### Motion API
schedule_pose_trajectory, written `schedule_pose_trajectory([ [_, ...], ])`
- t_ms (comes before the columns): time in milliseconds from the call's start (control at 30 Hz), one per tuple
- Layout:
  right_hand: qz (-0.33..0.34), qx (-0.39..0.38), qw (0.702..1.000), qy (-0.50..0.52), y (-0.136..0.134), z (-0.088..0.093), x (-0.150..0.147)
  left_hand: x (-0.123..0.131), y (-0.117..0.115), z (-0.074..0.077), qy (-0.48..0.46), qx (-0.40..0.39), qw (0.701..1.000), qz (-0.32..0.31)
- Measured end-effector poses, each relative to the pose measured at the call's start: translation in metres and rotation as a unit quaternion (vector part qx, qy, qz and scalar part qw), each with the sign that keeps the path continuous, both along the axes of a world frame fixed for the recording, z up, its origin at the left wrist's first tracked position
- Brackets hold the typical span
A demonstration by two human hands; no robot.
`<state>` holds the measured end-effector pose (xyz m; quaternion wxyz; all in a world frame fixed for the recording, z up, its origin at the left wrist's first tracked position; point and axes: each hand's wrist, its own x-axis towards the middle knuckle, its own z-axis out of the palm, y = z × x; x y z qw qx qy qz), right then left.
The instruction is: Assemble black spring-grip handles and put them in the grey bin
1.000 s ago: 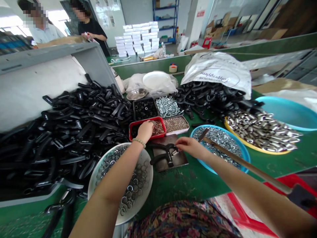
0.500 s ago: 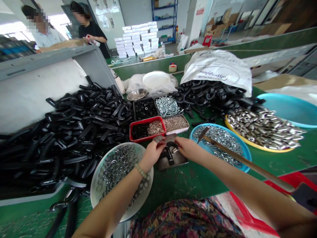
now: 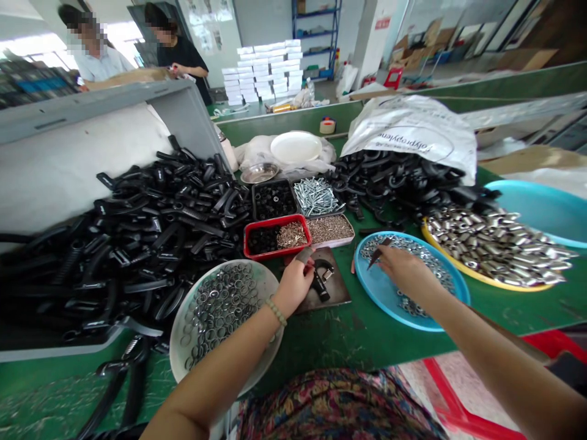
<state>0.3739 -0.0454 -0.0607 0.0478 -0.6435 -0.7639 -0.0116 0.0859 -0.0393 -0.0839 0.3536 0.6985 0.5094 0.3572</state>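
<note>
My left hand (image 3: 296, 278), a grey cover on one finger, is closed on the near side of a black curved plastic part (image 3: 322, 292) with a small metal piece in its opening. That part rests on a dark metal plate (image 3: 338, 282). Over the blue tray (image 3: 398, 322) of small metal nuts, my right hand (image 3: 406, 269) is wrapped round a hammer (image 3: 380, 252) close to its head. The handle runs back beneath my right forearm and is mostly hidden. Left of the plate stands a white bowl (image 3: 177, 342) of metal rings (image 3: 224, 305).
A grey crate (image 3: 183, 104) of black handles fills the left side. Beyond the plate sit a red box (image 3: 247, 244) of small parts and a tray of screws (image 3: 316, 195). A yellow tray (image 3: 486, 278) of metal sleeves lies right. Two people stand far left.
My right hand has left the black part, moved right and closed on the hammer near its head. My left hand stays at the black part. The view has shifted slightly.
</note>
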Motion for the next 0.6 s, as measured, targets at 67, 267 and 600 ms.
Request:
schedule_pose_trajectory([
  [67, -0.044, -0.020, 0.998, -0.028, 0.000, -0.002, 0.021, 0.001, 0.000, 0.000, 0.017, 0.006, 1.000, 0.002],
  [267, -0.050, -0.052, 0.995, -0.065, -0.005, 0.001, 0.020, 0.001, -0.005, 0.013, 0.135, 0.019, 0.990, -0.035],
  [600, 0.030, -0.103, 0.983, 0.147, -0.042, 0.040, -0.074, -0.024, -0.025, 0.014, 0.245, 0.118, 0.957, -0.099],
])
